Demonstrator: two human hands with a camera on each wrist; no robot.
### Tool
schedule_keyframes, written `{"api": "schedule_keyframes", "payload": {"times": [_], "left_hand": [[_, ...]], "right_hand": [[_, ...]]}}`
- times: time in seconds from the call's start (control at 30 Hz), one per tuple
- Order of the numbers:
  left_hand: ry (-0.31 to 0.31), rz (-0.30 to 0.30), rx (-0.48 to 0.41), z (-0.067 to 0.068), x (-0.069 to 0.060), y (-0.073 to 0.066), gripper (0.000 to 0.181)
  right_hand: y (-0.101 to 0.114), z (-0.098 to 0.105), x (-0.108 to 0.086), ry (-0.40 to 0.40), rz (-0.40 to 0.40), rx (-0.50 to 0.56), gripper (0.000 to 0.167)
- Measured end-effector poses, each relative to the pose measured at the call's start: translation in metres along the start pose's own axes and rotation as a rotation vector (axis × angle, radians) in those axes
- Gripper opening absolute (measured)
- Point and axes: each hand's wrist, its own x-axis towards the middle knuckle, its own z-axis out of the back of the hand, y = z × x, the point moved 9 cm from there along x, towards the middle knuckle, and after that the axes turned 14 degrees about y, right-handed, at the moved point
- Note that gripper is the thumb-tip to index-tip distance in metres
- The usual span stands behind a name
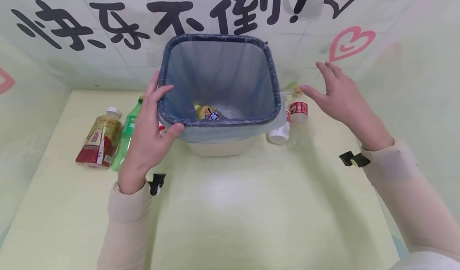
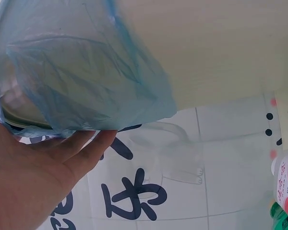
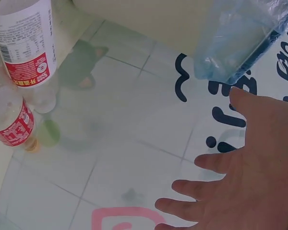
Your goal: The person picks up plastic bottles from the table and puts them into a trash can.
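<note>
A trash bin (image 1: 215, 148) with a dark rim and a bluish plastic liner (image 2: 86, 81) stands at the back of the table. Low inside it lies a yellow and dark-blue wrapper (image 1: 206, 113). My left hand (image 1: 147, 130) grips the bin at its left front corner, thumb and a finger over the rim. To the right of the bin my right hand (image 1: 339, 94) is held in the air, touching nothing, its fingers spread in the right wrist view. Beneath that hand lies a clear bottle with a red label (image 1: 299, 111), beside a white bottle (image 1: 279, 135) partly hidden by the bin.
Left of the bin are a bottle with a dark-red and gold label (image 1: 100, 140) and a green bottle (image 1: 126, 136). A red and white bottle (image 2: 287, 184) is near them. Behind the table (image 1: 223, 206) rises a wall with black lettering (image 1: 172, 16).
</note>
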Motion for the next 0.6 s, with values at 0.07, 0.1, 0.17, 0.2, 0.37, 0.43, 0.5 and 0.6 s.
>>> {"api": "schedule_keyframes", "payload": {"times": [0.07, 0.1, 0.17, 0.2, 0.37, 0.43, 0.5, 0.6], "left_hand": [[-0.001, -0.006, 0.005, 0.000, 0.000, -0.002, 0.096], [-0.004, -0.008, 0.009, 0.000, 0.000, -0.003, 0.096], [-0.008, -0.015, 0.014, 0.001, 0.000, -0.003, 0.095], [-0.009, -0.019, 0.019, 0.001, 0.000, -0.003, 0.094], [-0.007, -0.030, 0.051, 0.001, 0.000, 0.000, 0.090], [-0.004, -0.031, 0.054, 0.000, 0.001, 0.000, 0.089], [-0.005, -0.027, 0.050, 0.000, 0.001, 0.000, 0.090], [-0.003, -0.020, 0.042, -0.001, 0.000, 0.001, 0.092]], "right_hand": [[-0.005, -0.002, 0.002, 0.003, -0.011, 0.016, 0.087], [-0.008, -0.004, 0.003, 0.008, -0.017, 0.025, 0.088], [-0.013, -0.006, 0.005, 0.021, -0.027, 0.036, 0.090], [-0.015, -0.008, 0.006, 0.030, -0.033, 0.041, 0.091], [-0.027, -0.017, 0.009, 0.062, -0.066, 0.063, 0.093], [-0.030, -0.020, 0.011, 0.066, -0.073, 0.070, 0.094], [-0.033, -0.022, 0.012, 0.071, -0.078, 0.072, 0.094], [-0.036, -0.026, 0.014, 0.084, -0.087, 0.065, 0.095]]}}
